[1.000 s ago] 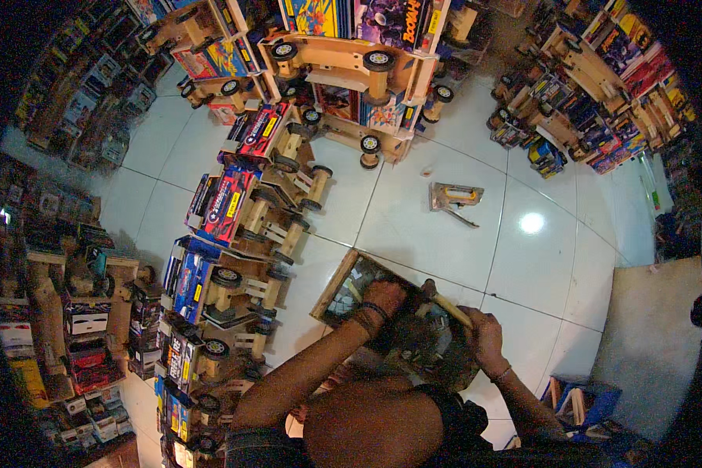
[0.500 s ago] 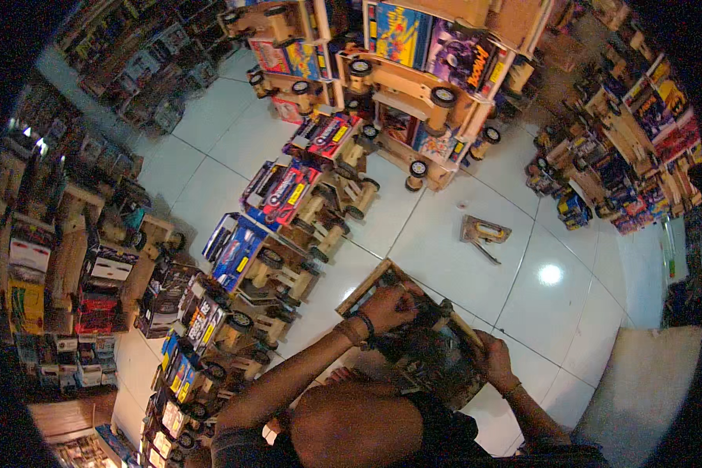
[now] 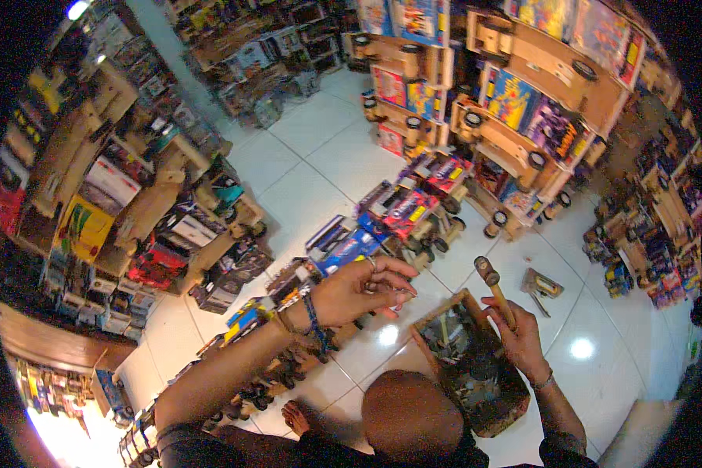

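Note:
My right hand is closed around the wooden handle of a hammer, whose head points up and away from me. Beneath that hand a worn wooden box rests on the tiled floor, with a dark jumble of tools and small parts inside. To the left, my left hand is raised in front of the row of toy trucks. Its thumb and fingers curl together around something small and pale at the tips, too small to name. Beyond the box a staple gun lies on the tiles.
Wooden toy trucks with printed panels, including a blue one, stand in a diagonal row. A tall stack of larger trucks rises at the back. More trucks crowd the right, and others the left. My bent knee is beside the box.
My right hand has moved from the box's edge and now holds up the hammer. The left hand has come out of the box and up to the left. The view has shifted left.

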`<act>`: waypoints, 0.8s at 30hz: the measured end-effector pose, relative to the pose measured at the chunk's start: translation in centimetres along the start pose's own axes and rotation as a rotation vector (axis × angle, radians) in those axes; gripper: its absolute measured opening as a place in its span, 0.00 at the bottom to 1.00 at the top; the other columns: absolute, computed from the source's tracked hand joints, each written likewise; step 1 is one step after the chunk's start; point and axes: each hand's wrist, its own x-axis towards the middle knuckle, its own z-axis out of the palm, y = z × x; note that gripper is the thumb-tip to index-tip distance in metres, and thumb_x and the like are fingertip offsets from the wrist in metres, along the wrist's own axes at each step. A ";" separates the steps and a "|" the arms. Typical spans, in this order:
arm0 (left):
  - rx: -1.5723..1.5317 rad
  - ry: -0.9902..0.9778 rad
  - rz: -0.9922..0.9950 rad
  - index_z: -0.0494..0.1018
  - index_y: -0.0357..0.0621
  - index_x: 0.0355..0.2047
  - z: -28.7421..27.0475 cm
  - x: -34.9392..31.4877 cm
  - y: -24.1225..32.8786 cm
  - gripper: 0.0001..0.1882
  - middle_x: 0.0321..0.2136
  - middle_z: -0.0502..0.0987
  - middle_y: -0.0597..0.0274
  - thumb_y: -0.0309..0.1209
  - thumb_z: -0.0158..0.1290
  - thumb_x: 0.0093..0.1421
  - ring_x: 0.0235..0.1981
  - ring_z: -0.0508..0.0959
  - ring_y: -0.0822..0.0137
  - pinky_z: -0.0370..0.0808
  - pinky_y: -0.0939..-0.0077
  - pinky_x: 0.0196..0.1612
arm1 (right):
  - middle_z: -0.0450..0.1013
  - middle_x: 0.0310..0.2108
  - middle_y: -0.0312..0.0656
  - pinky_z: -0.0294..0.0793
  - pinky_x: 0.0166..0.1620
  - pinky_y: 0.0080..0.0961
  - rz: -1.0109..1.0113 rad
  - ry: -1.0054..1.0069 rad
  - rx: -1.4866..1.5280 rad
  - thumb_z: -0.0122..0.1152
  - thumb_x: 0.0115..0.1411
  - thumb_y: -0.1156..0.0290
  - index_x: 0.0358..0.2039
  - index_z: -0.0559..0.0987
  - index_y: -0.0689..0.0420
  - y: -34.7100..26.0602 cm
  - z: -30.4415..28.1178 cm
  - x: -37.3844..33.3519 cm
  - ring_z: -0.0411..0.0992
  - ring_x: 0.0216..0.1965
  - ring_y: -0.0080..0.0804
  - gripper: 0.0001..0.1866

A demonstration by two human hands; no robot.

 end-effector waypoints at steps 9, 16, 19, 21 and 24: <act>0.293 0.399 0.052 0.78 0.41 0.47 -6.3 -13.3 2.3 0.15 0.38 0.81 0.64 0.29 0.62 0.59 0.38 0.79 0.75 0.77 0.80 0.43 | 0.79 0.33 0.39 0.75 0.43 0.26 -0.219 -0.357 0.090 0.55 0.65 0.71 0.48 0.79 0.60 -13.0 10.4 3.5 0.77 0.35 0.25 0.13; 0.269 0.429 0.275 0.80 0.41 0.44 -7.4 -17.2 1.4 0.13 0.35 0.82 0.63 0.27 0.63 0.57 0.34 0.80 0.74 0.79 0.78 0.39 | 0.73 0.24 0.30 0.64 0.21 0.17 -0.029 -0.430 0.369 0.64 0.62 0.59 0.39 0.79 0.53 -20.2 17.9 3.8 0.64 0.19 0.14 0.12; 0.133 0.398 0.251 0.79 0.40 0.45 -8.0 -18.7 0.9 0.14 0.36 0.83 0.61 0.28 0.62 0.58 0.36 0.81 0.74 0.80 0.79 0.40 | 0.63 0.16 0.26 0.51 0.11 0.15 0.047 -0.418 0.419 0.65 0.61 0.56 0.35 0.79 0.51 -21.5 19.5 3.0 0.54 0.11 0.11 0.12; -0.034 0.337 0.280 0.78 0.36 0.46 -8.4 -19.5 0.8 0.15 0.36 0.82 0.58 0.28 0.61 0.60 0.36 0.81 0.72 0.80 0.79 0.41 | 0.63 0.16 0.26 0.52 0.11 0.16 0.068 -0.422 0.469 0.65 0.62 0.56 0.36 0.78 0.51 -22.3 20.5 2.5 0.55 0.12 0.12 0.12; -0.182 0.290 0.289 0.77 0.33 0.47 -8.6 -20.6 0.5 0.15 0.36 0.82 0.55 0.28 0.59 0.62 0.36 0.82 0.71 0.80 0.78 0.41 | 0.66 0.18 0.27 0.56 0.11 0.16 0.088 -0.407 0.508 0.63 0.63 0.57 0.36 0.77 0.52 -23.5 21.5 1.5 0.56 0.13 0.12 0.12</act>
